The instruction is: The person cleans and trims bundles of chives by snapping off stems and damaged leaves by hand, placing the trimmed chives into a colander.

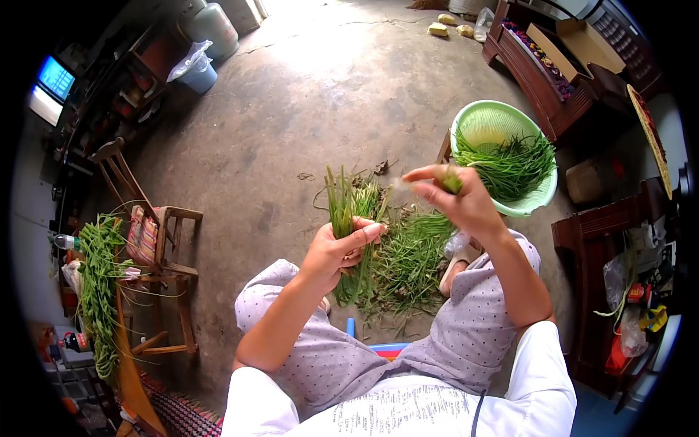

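My left hand is closed around a bunch of long green chives, held upright with their cut-looking ends up and leaves hanging below. My right hand is raised to the right of the bunch, apart from it, thumb and forefinger pinched. A bit of green shows in its curled fingers, and a pale blurred wisp is at the fingertips. On the floor beneath both hands lies a loose heap of chives with dry brown scraps. A pale green colander to the right holds more chives.
A wooden chair stands at left, beside a bench with a heap of long green vegetables. Farther off are a lined blue bin and a gas cylinder. Dark wooden furniture lines the right side.
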Action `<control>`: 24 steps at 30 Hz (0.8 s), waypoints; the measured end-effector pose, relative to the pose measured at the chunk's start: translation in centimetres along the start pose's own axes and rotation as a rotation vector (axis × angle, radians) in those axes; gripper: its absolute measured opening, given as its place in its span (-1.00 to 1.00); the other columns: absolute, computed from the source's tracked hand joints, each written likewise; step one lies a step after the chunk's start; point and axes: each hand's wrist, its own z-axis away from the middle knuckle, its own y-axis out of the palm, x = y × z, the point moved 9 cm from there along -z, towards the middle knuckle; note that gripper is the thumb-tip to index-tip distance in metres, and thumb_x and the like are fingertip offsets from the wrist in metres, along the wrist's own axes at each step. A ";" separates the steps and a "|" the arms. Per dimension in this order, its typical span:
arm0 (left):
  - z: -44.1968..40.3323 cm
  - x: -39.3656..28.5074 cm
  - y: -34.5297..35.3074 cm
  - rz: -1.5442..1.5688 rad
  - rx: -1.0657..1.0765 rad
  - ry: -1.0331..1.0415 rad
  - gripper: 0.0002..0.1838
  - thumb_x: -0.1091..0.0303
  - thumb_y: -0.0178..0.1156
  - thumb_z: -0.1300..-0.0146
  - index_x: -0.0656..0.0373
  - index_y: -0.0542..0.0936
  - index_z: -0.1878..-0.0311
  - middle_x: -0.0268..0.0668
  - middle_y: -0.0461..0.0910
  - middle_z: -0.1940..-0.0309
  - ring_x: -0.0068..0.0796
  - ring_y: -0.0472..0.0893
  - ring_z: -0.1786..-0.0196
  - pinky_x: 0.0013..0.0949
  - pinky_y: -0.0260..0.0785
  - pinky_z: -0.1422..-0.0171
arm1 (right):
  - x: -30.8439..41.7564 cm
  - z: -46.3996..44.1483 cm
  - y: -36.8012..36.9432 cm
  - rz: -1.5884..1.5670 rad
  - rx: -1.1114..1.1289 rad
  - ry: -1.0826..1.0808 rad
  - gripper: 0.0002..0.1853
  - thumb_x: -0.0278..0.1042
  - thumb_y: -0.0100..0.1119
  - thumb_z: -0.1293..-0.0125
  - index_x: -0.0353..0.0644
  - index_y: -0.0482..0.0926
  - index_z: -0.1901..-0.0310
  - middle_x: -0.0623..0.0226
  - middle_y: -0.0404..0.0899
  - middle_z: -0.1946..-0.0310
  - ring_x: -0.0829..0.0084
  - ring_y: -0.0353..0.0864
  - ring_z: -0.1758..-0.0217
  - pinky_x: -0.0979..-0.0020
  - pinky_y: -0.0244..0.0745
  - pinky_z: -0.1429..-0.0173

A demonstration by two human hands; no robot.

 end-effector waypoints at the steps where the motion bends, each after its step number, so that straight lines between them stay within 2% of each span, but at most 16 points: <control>1: 0.0 0.0 0.0 -0.001 0.001 -0.001 -0.86 0.30 0.24 -0.20 0.14 0.58 0.26 -0.56 0.47 0.53 -0.87 0.16 0.68 -0.69 -0.10 0.64 | 0.6 0.3 1.1 0.049 0.116 0.035 -0.75 -0.31 0.23 -0.24 -0.22 0.60 0.10 0.63 0.35 0.66 0.83 0.21 0.60 0.65 0.08 0.56; 2: 0.0 0.2 0.1 0.017 0.028 -0.011 -0.85 0.29 0.23 -0.20 0.15 0.57 0.25 -0.55 0.46 0.52 -0.87 0.15 0.68 -0.68 -0.11 0.65 | 1.2 0.7 2.3 0.098 0.231 0.071 -0.69 -0.30 0.24 -0.24 -0.21 0.57 0.02 0.64 0.31 0.67 0.82 0.18 0.60 0.64 0.05 0.56; 3: -0.1 0.4 0.3 0.034 0.055 -0.022 -0.84 0.27 0.22 -0.21 0.15 0.57 0.25 -0.55 0.46 0.52 -0.87 0.14 0.68 -0.68 -0.11 0.65 | 2.0 0.8 2.9 0.069 0.240 0.060 -0.61 -0.30 0.25 -0.23 -0.21 0.51 -0.08 0.68 0.21 0.69 0.81 0.12 0.61 0.62 0.02 0.55; 4: -0.2 0.6 0.1 0.034 0.056 -0.025 -0.84 0.27 0.22 -0.21 0.15 0.57 0.25 -0.55 0.46 0.52 -0.87 0.14 0.68 -0.68 -0.11 0.65 | 1.8 0.9 3.1 0.069 0.239 0.062 -0.61 -0.30 0.25 -0.23 -0.21 0.51 -0.08 0.68 0.21 0.69 0.81 0.12 0.61 0.62 0.02 0.55; 6: -0.2 1.0 0.6 0.062 0.143 -0.062 -0.81 0.25 0.21 -0.22 0.17 0.57 0.22 -0.54 0.45 0.52 -0.86 0.13 0.68 -0.68 -0.10 0.65 | 0.1 1.3 4.7 -0.163 0.359 0.192 -0.67 -0.31 0.25 -0.22 -0.23 0.56 0.00 0.69 0.22 0.69 0.81 0.13 0.61 0.61 0.02 0.54; 7: -0.2 0.9 0.9 0.061 0.144 -0.063 -0.81 0.25 0.21 -0.22 0.17 0.57 0.22 -0.54 0.45 0.52 -0.86 0.13 0.68 -0.68 -0.10 0.65 | -0.9 1.5 5.4 -0.275 0.364 0.240 -0.77 -0.31 0.26 -0.22 -0.24 0.62 0.15 0.68 0.28 0.67 0.81 0.17 0.59 0.62 0.04 0.53; 8: -0.2 0.7 1.2 0.043 0.119 -0.052 -0.81 0.28 0.21 -0.22 0.18 0.57 0.20 -0.55 0.45 0.52 -0.87 0.14 0.67 -0.68 -0.10 0.64 | -1.0 1.6 5.6 -0.275 0.362 0.240 -0.77 -0.31 0.26 -0.22 -0.24 0.62 0.15 0.68 0.28 0.67 0.81 0.17 0.59 0.62 0.04 0.53; 10: -0.1 0.5 1.2 0.026 0.094 -0.041 -0.81 0.30 0.21 -0.22 0.19 0.57 0.17 -0.55 0.45 0.51 -0.88 0.14 0.67 -0.68 -0.09 0.63 | -1.3 1.7 5.5 -0.335 0.314 0.288 -0.84 -0.30 0.27 -0.22 -0.23 0.65 0.31 0.67 0.35 0.66 0.82 0.20 0.57 0.63 0.04 0.53; 11: -0.1 0.0 1.0 -0.025 0.077 0.018 -0.79 0.31 0.24 -0.20 0.19 0.58 0.16 -0.54 0.47 0.50 -0.89 0.19 0.63 -0.69 -0.06 0.61 | -1.4 1.7 5.5 -0.334 0.314 0.289 -0.84 -0.30 0.27 -0.22 -0.23 0.65 0.31 0.67 0.35 0.66 0.82 0.20 0.57 0.63 0.04 0.53; 13: 0.1 -0.5 0.8 -0.076 0.059 0.077 -0.77 0.32 0.27 -0.18 0.20 0.59 0.14 -0.53 0.50 0.50 -0.90 0.24 0.60 -0.70 -0.03 0.58 | -1.9 1.6 5.0 -0.312 0.259 0.308 -0.84 -0.30 0.27 -0.22 -0.21 0.64 0.37 0.67 0.39 0.64 0.82 0.22 0.56 0.64 0.07 0.52; 17: 0.2 -1.1 1.0 -0.163 0.047 0.161 -0.83 0.36 0.28 -0.18 0.23 0.62 0.21 -0.49 0.53 0.50 -0.83 0.37 0.54 -0.67 0.15 0.52 | -2.1 1.9 5.5 -0.268 0.257 0.315 -0.84 -0.31 0.28 -0.21 -0.23 0.63 0.38 0.63 0.40 0.65 0.81 0.24 0.55 0.62 0.11 0.52; 19: 0.1 -1.4 1.1 -0.146 0.050 0.216 -0.85 0.38 0.28 -0.18 0.24 0.63 0.23 -0.48 0.54 0.51 -0.80 0.41 0.52 -0.65 0.21 0.50 | -1.0 1.8 5.4 -0.045 0.274 0.186 -0.84 -0.33 0.28 -0.19 -0.26 0.62 0.38 0.55 0.45 0.66 0.76 0.28 0.57 0.57 0.17 0.52; 21: 0.2 -2.0 0.9 -0.280 0.009 0.311 -0.87 0.41 0.27 -0.18 0.27 0.63 0.25 -0.48 0.54 0.52 -0.76 0.45 0.49 -0.62 0.28 0.44 | -0.7 1.7 5.1 0.048 0.266 0.121 -0.84 -0.34 0.28 -0.18 -0.26 0.62 0.39 0.51 0.48 0.66 0.73 0.29 0.59 0.54 0.19 0.52; 22: 0.3 -2.1 0.9 -0.280 0.010 0.311 -0.87 0.41 0.27 -0.18 0.27 0.63 0.25 -0.48 0.54 0.52 -0.76 0.45 0.49 -0.62 0.28 0.44 | -0.2 1.6 4.9 0.140 0.257 0.056 -0.84 -0.34 0.28 -0.17 -0.27 0.62 0.39 0.47 0.51 0.65 0.69 0.30 0.60 0.51 0.21 0.52; 24: 0.4 -2.2 0.9 -0.333 0.007 0.292 -0.87 0.42 0.27 -0.18 0.27 0.64 0.26 -0.47 0.55 0.51 -0.77 0.45 0.48 -0.64 0.27 0.43 | 0.0 1.7 4.7 0.148 0.251 0.060 -0.85 -0.35 0.27 -0.17 -0.27 0.62 0.40 0.44 0.53 0.65 0.68 0.31 0.61 0.51 0.22 0.53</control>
